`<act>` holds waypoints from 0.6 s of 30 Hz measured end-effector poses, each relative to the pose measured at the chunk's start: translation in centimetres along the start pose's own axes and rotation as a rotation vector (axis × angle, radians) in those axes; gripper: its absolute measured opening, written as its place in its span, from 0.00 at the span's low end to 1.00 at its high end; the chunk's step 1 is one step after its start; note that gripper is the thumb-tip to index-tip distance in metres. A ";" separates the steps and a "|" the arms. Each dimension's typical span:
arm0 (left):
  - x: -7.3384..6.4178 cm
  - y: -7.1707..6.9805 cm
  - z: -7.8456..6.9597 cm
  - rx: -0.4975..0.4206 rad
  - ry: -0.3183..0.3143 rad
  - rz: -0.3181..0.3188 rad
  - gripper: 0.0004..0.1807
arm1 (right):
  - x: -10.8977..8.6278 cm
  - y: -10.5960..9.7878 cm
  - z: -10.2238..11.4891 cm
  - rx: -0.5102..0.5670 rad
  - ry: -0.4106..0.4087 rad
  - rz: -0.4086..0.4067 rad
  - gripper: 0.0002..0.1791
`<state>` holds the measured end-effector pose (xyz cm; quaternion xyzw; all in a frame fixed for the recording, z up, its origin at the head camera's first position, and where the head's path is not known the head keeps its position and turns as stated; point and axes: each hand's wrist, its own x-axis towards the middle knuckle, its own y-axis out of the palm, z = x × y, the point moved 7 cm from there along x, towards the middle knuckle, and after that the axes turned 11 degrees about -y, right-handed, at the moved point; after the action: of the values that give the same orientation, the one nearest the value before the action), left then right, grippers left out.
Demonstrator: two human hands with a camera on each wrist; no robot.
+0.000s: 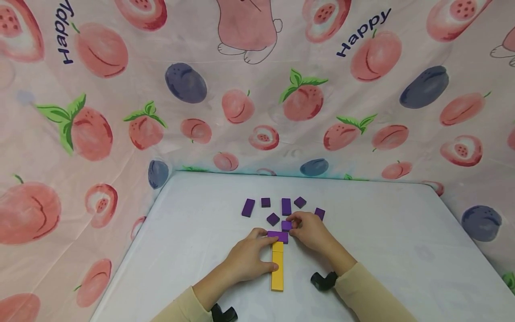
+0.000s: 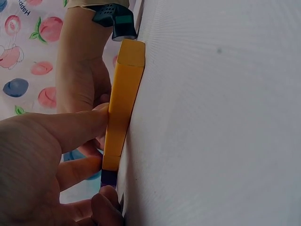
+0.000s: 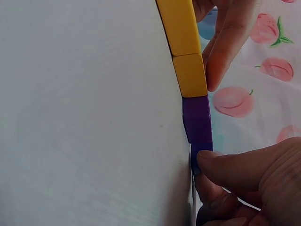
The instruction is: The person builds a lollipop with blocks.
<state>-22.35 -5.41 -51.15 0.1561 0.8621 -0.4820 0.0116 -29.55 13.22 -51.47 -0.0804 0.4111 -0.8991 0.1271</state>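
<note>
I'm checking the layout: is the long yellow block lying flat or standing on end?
The long yellow block lies flat: its long side runs along the white table.

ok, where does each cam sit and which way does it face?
Head: worn on the head, facing forward and down at the white table; left hand, right hand and both sleeves show.
Left wrist: worn there, facing the yellow blocks past the left hand; the right forearm shows behind.
Right wrist: worn there, facing the purple cube the right hand pinches; left-hand fingers show at top.
Shared: both wrist views show the yellow blocks and both hands.
</note>
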 end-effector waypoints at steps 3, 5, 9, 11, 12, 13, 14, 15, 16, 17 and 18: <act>-0.1 -0.1 -0.1 -0.005 0.002 0.005 0.39 | 0.1 0.1 0.0 -0.005 -0.001 0.006 0.16; -0.2 -0.1 -0.2 -0.006 0.003 0.008 0.39 | 0.1 0.1 0.1 0.000 0.001 0.010 0.16; -0.3 -0.3 -0.3 -0.006 0.004 0.010 0.40 | 0.1 0.1 0.1 0.031 0.006 0.023 0.17; -0.3 -0.3 -0.3 -0.005 0.003 0.009 0.40 | 0.1 0.0 0.0 0.047 0.003 0.031 0.17; -0.3 -0.3 -0.3 -0.005 0.002 0.009 0.40 | 0.1 -0.1 0.0 0.054 0.001 0.035 0.17; -0.3 -0.3 -0.3 -0.005 0.002 0.009 0.40 | 0.1 -0.1 0.1 0.058 -0.002 0.039 0.17; -0.3 -0.3 -0.3 -0.005 0.001 0.010 0.40 | 0.1 -0.1 0.1 0.061 -0.003 0.041 0.16; -0.3 -0.3 -0.4 -0.005 0.001 0.009 0.40 | 0.1 -0.2 0.1 0.062 -0.005 0.042 0.16; -0.3 -0.3 -0.4 -0.005 0.001 0.009 0.40 | 0.1 -0.2 0.1 0.059 -0.005 0.043 0.15; -0.3 -0.3 -0.3 -0.006 0.000 0.010 0.40 | 0.0 -0.2 0.1 0.056 -0.005 0.042 0.13; -0.3 -0.3 -0.3 -0.005 0.001 0.009 0.40 | 0.0 -0.2 0.1 0.052 -0.005 0.040 0.13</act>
<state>-22.09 -5.37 -50.64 0.1601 0.8627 -0.4795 0.0140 -29.60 13.26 -51.23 -0.0713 0.3887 -0.9066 0.1484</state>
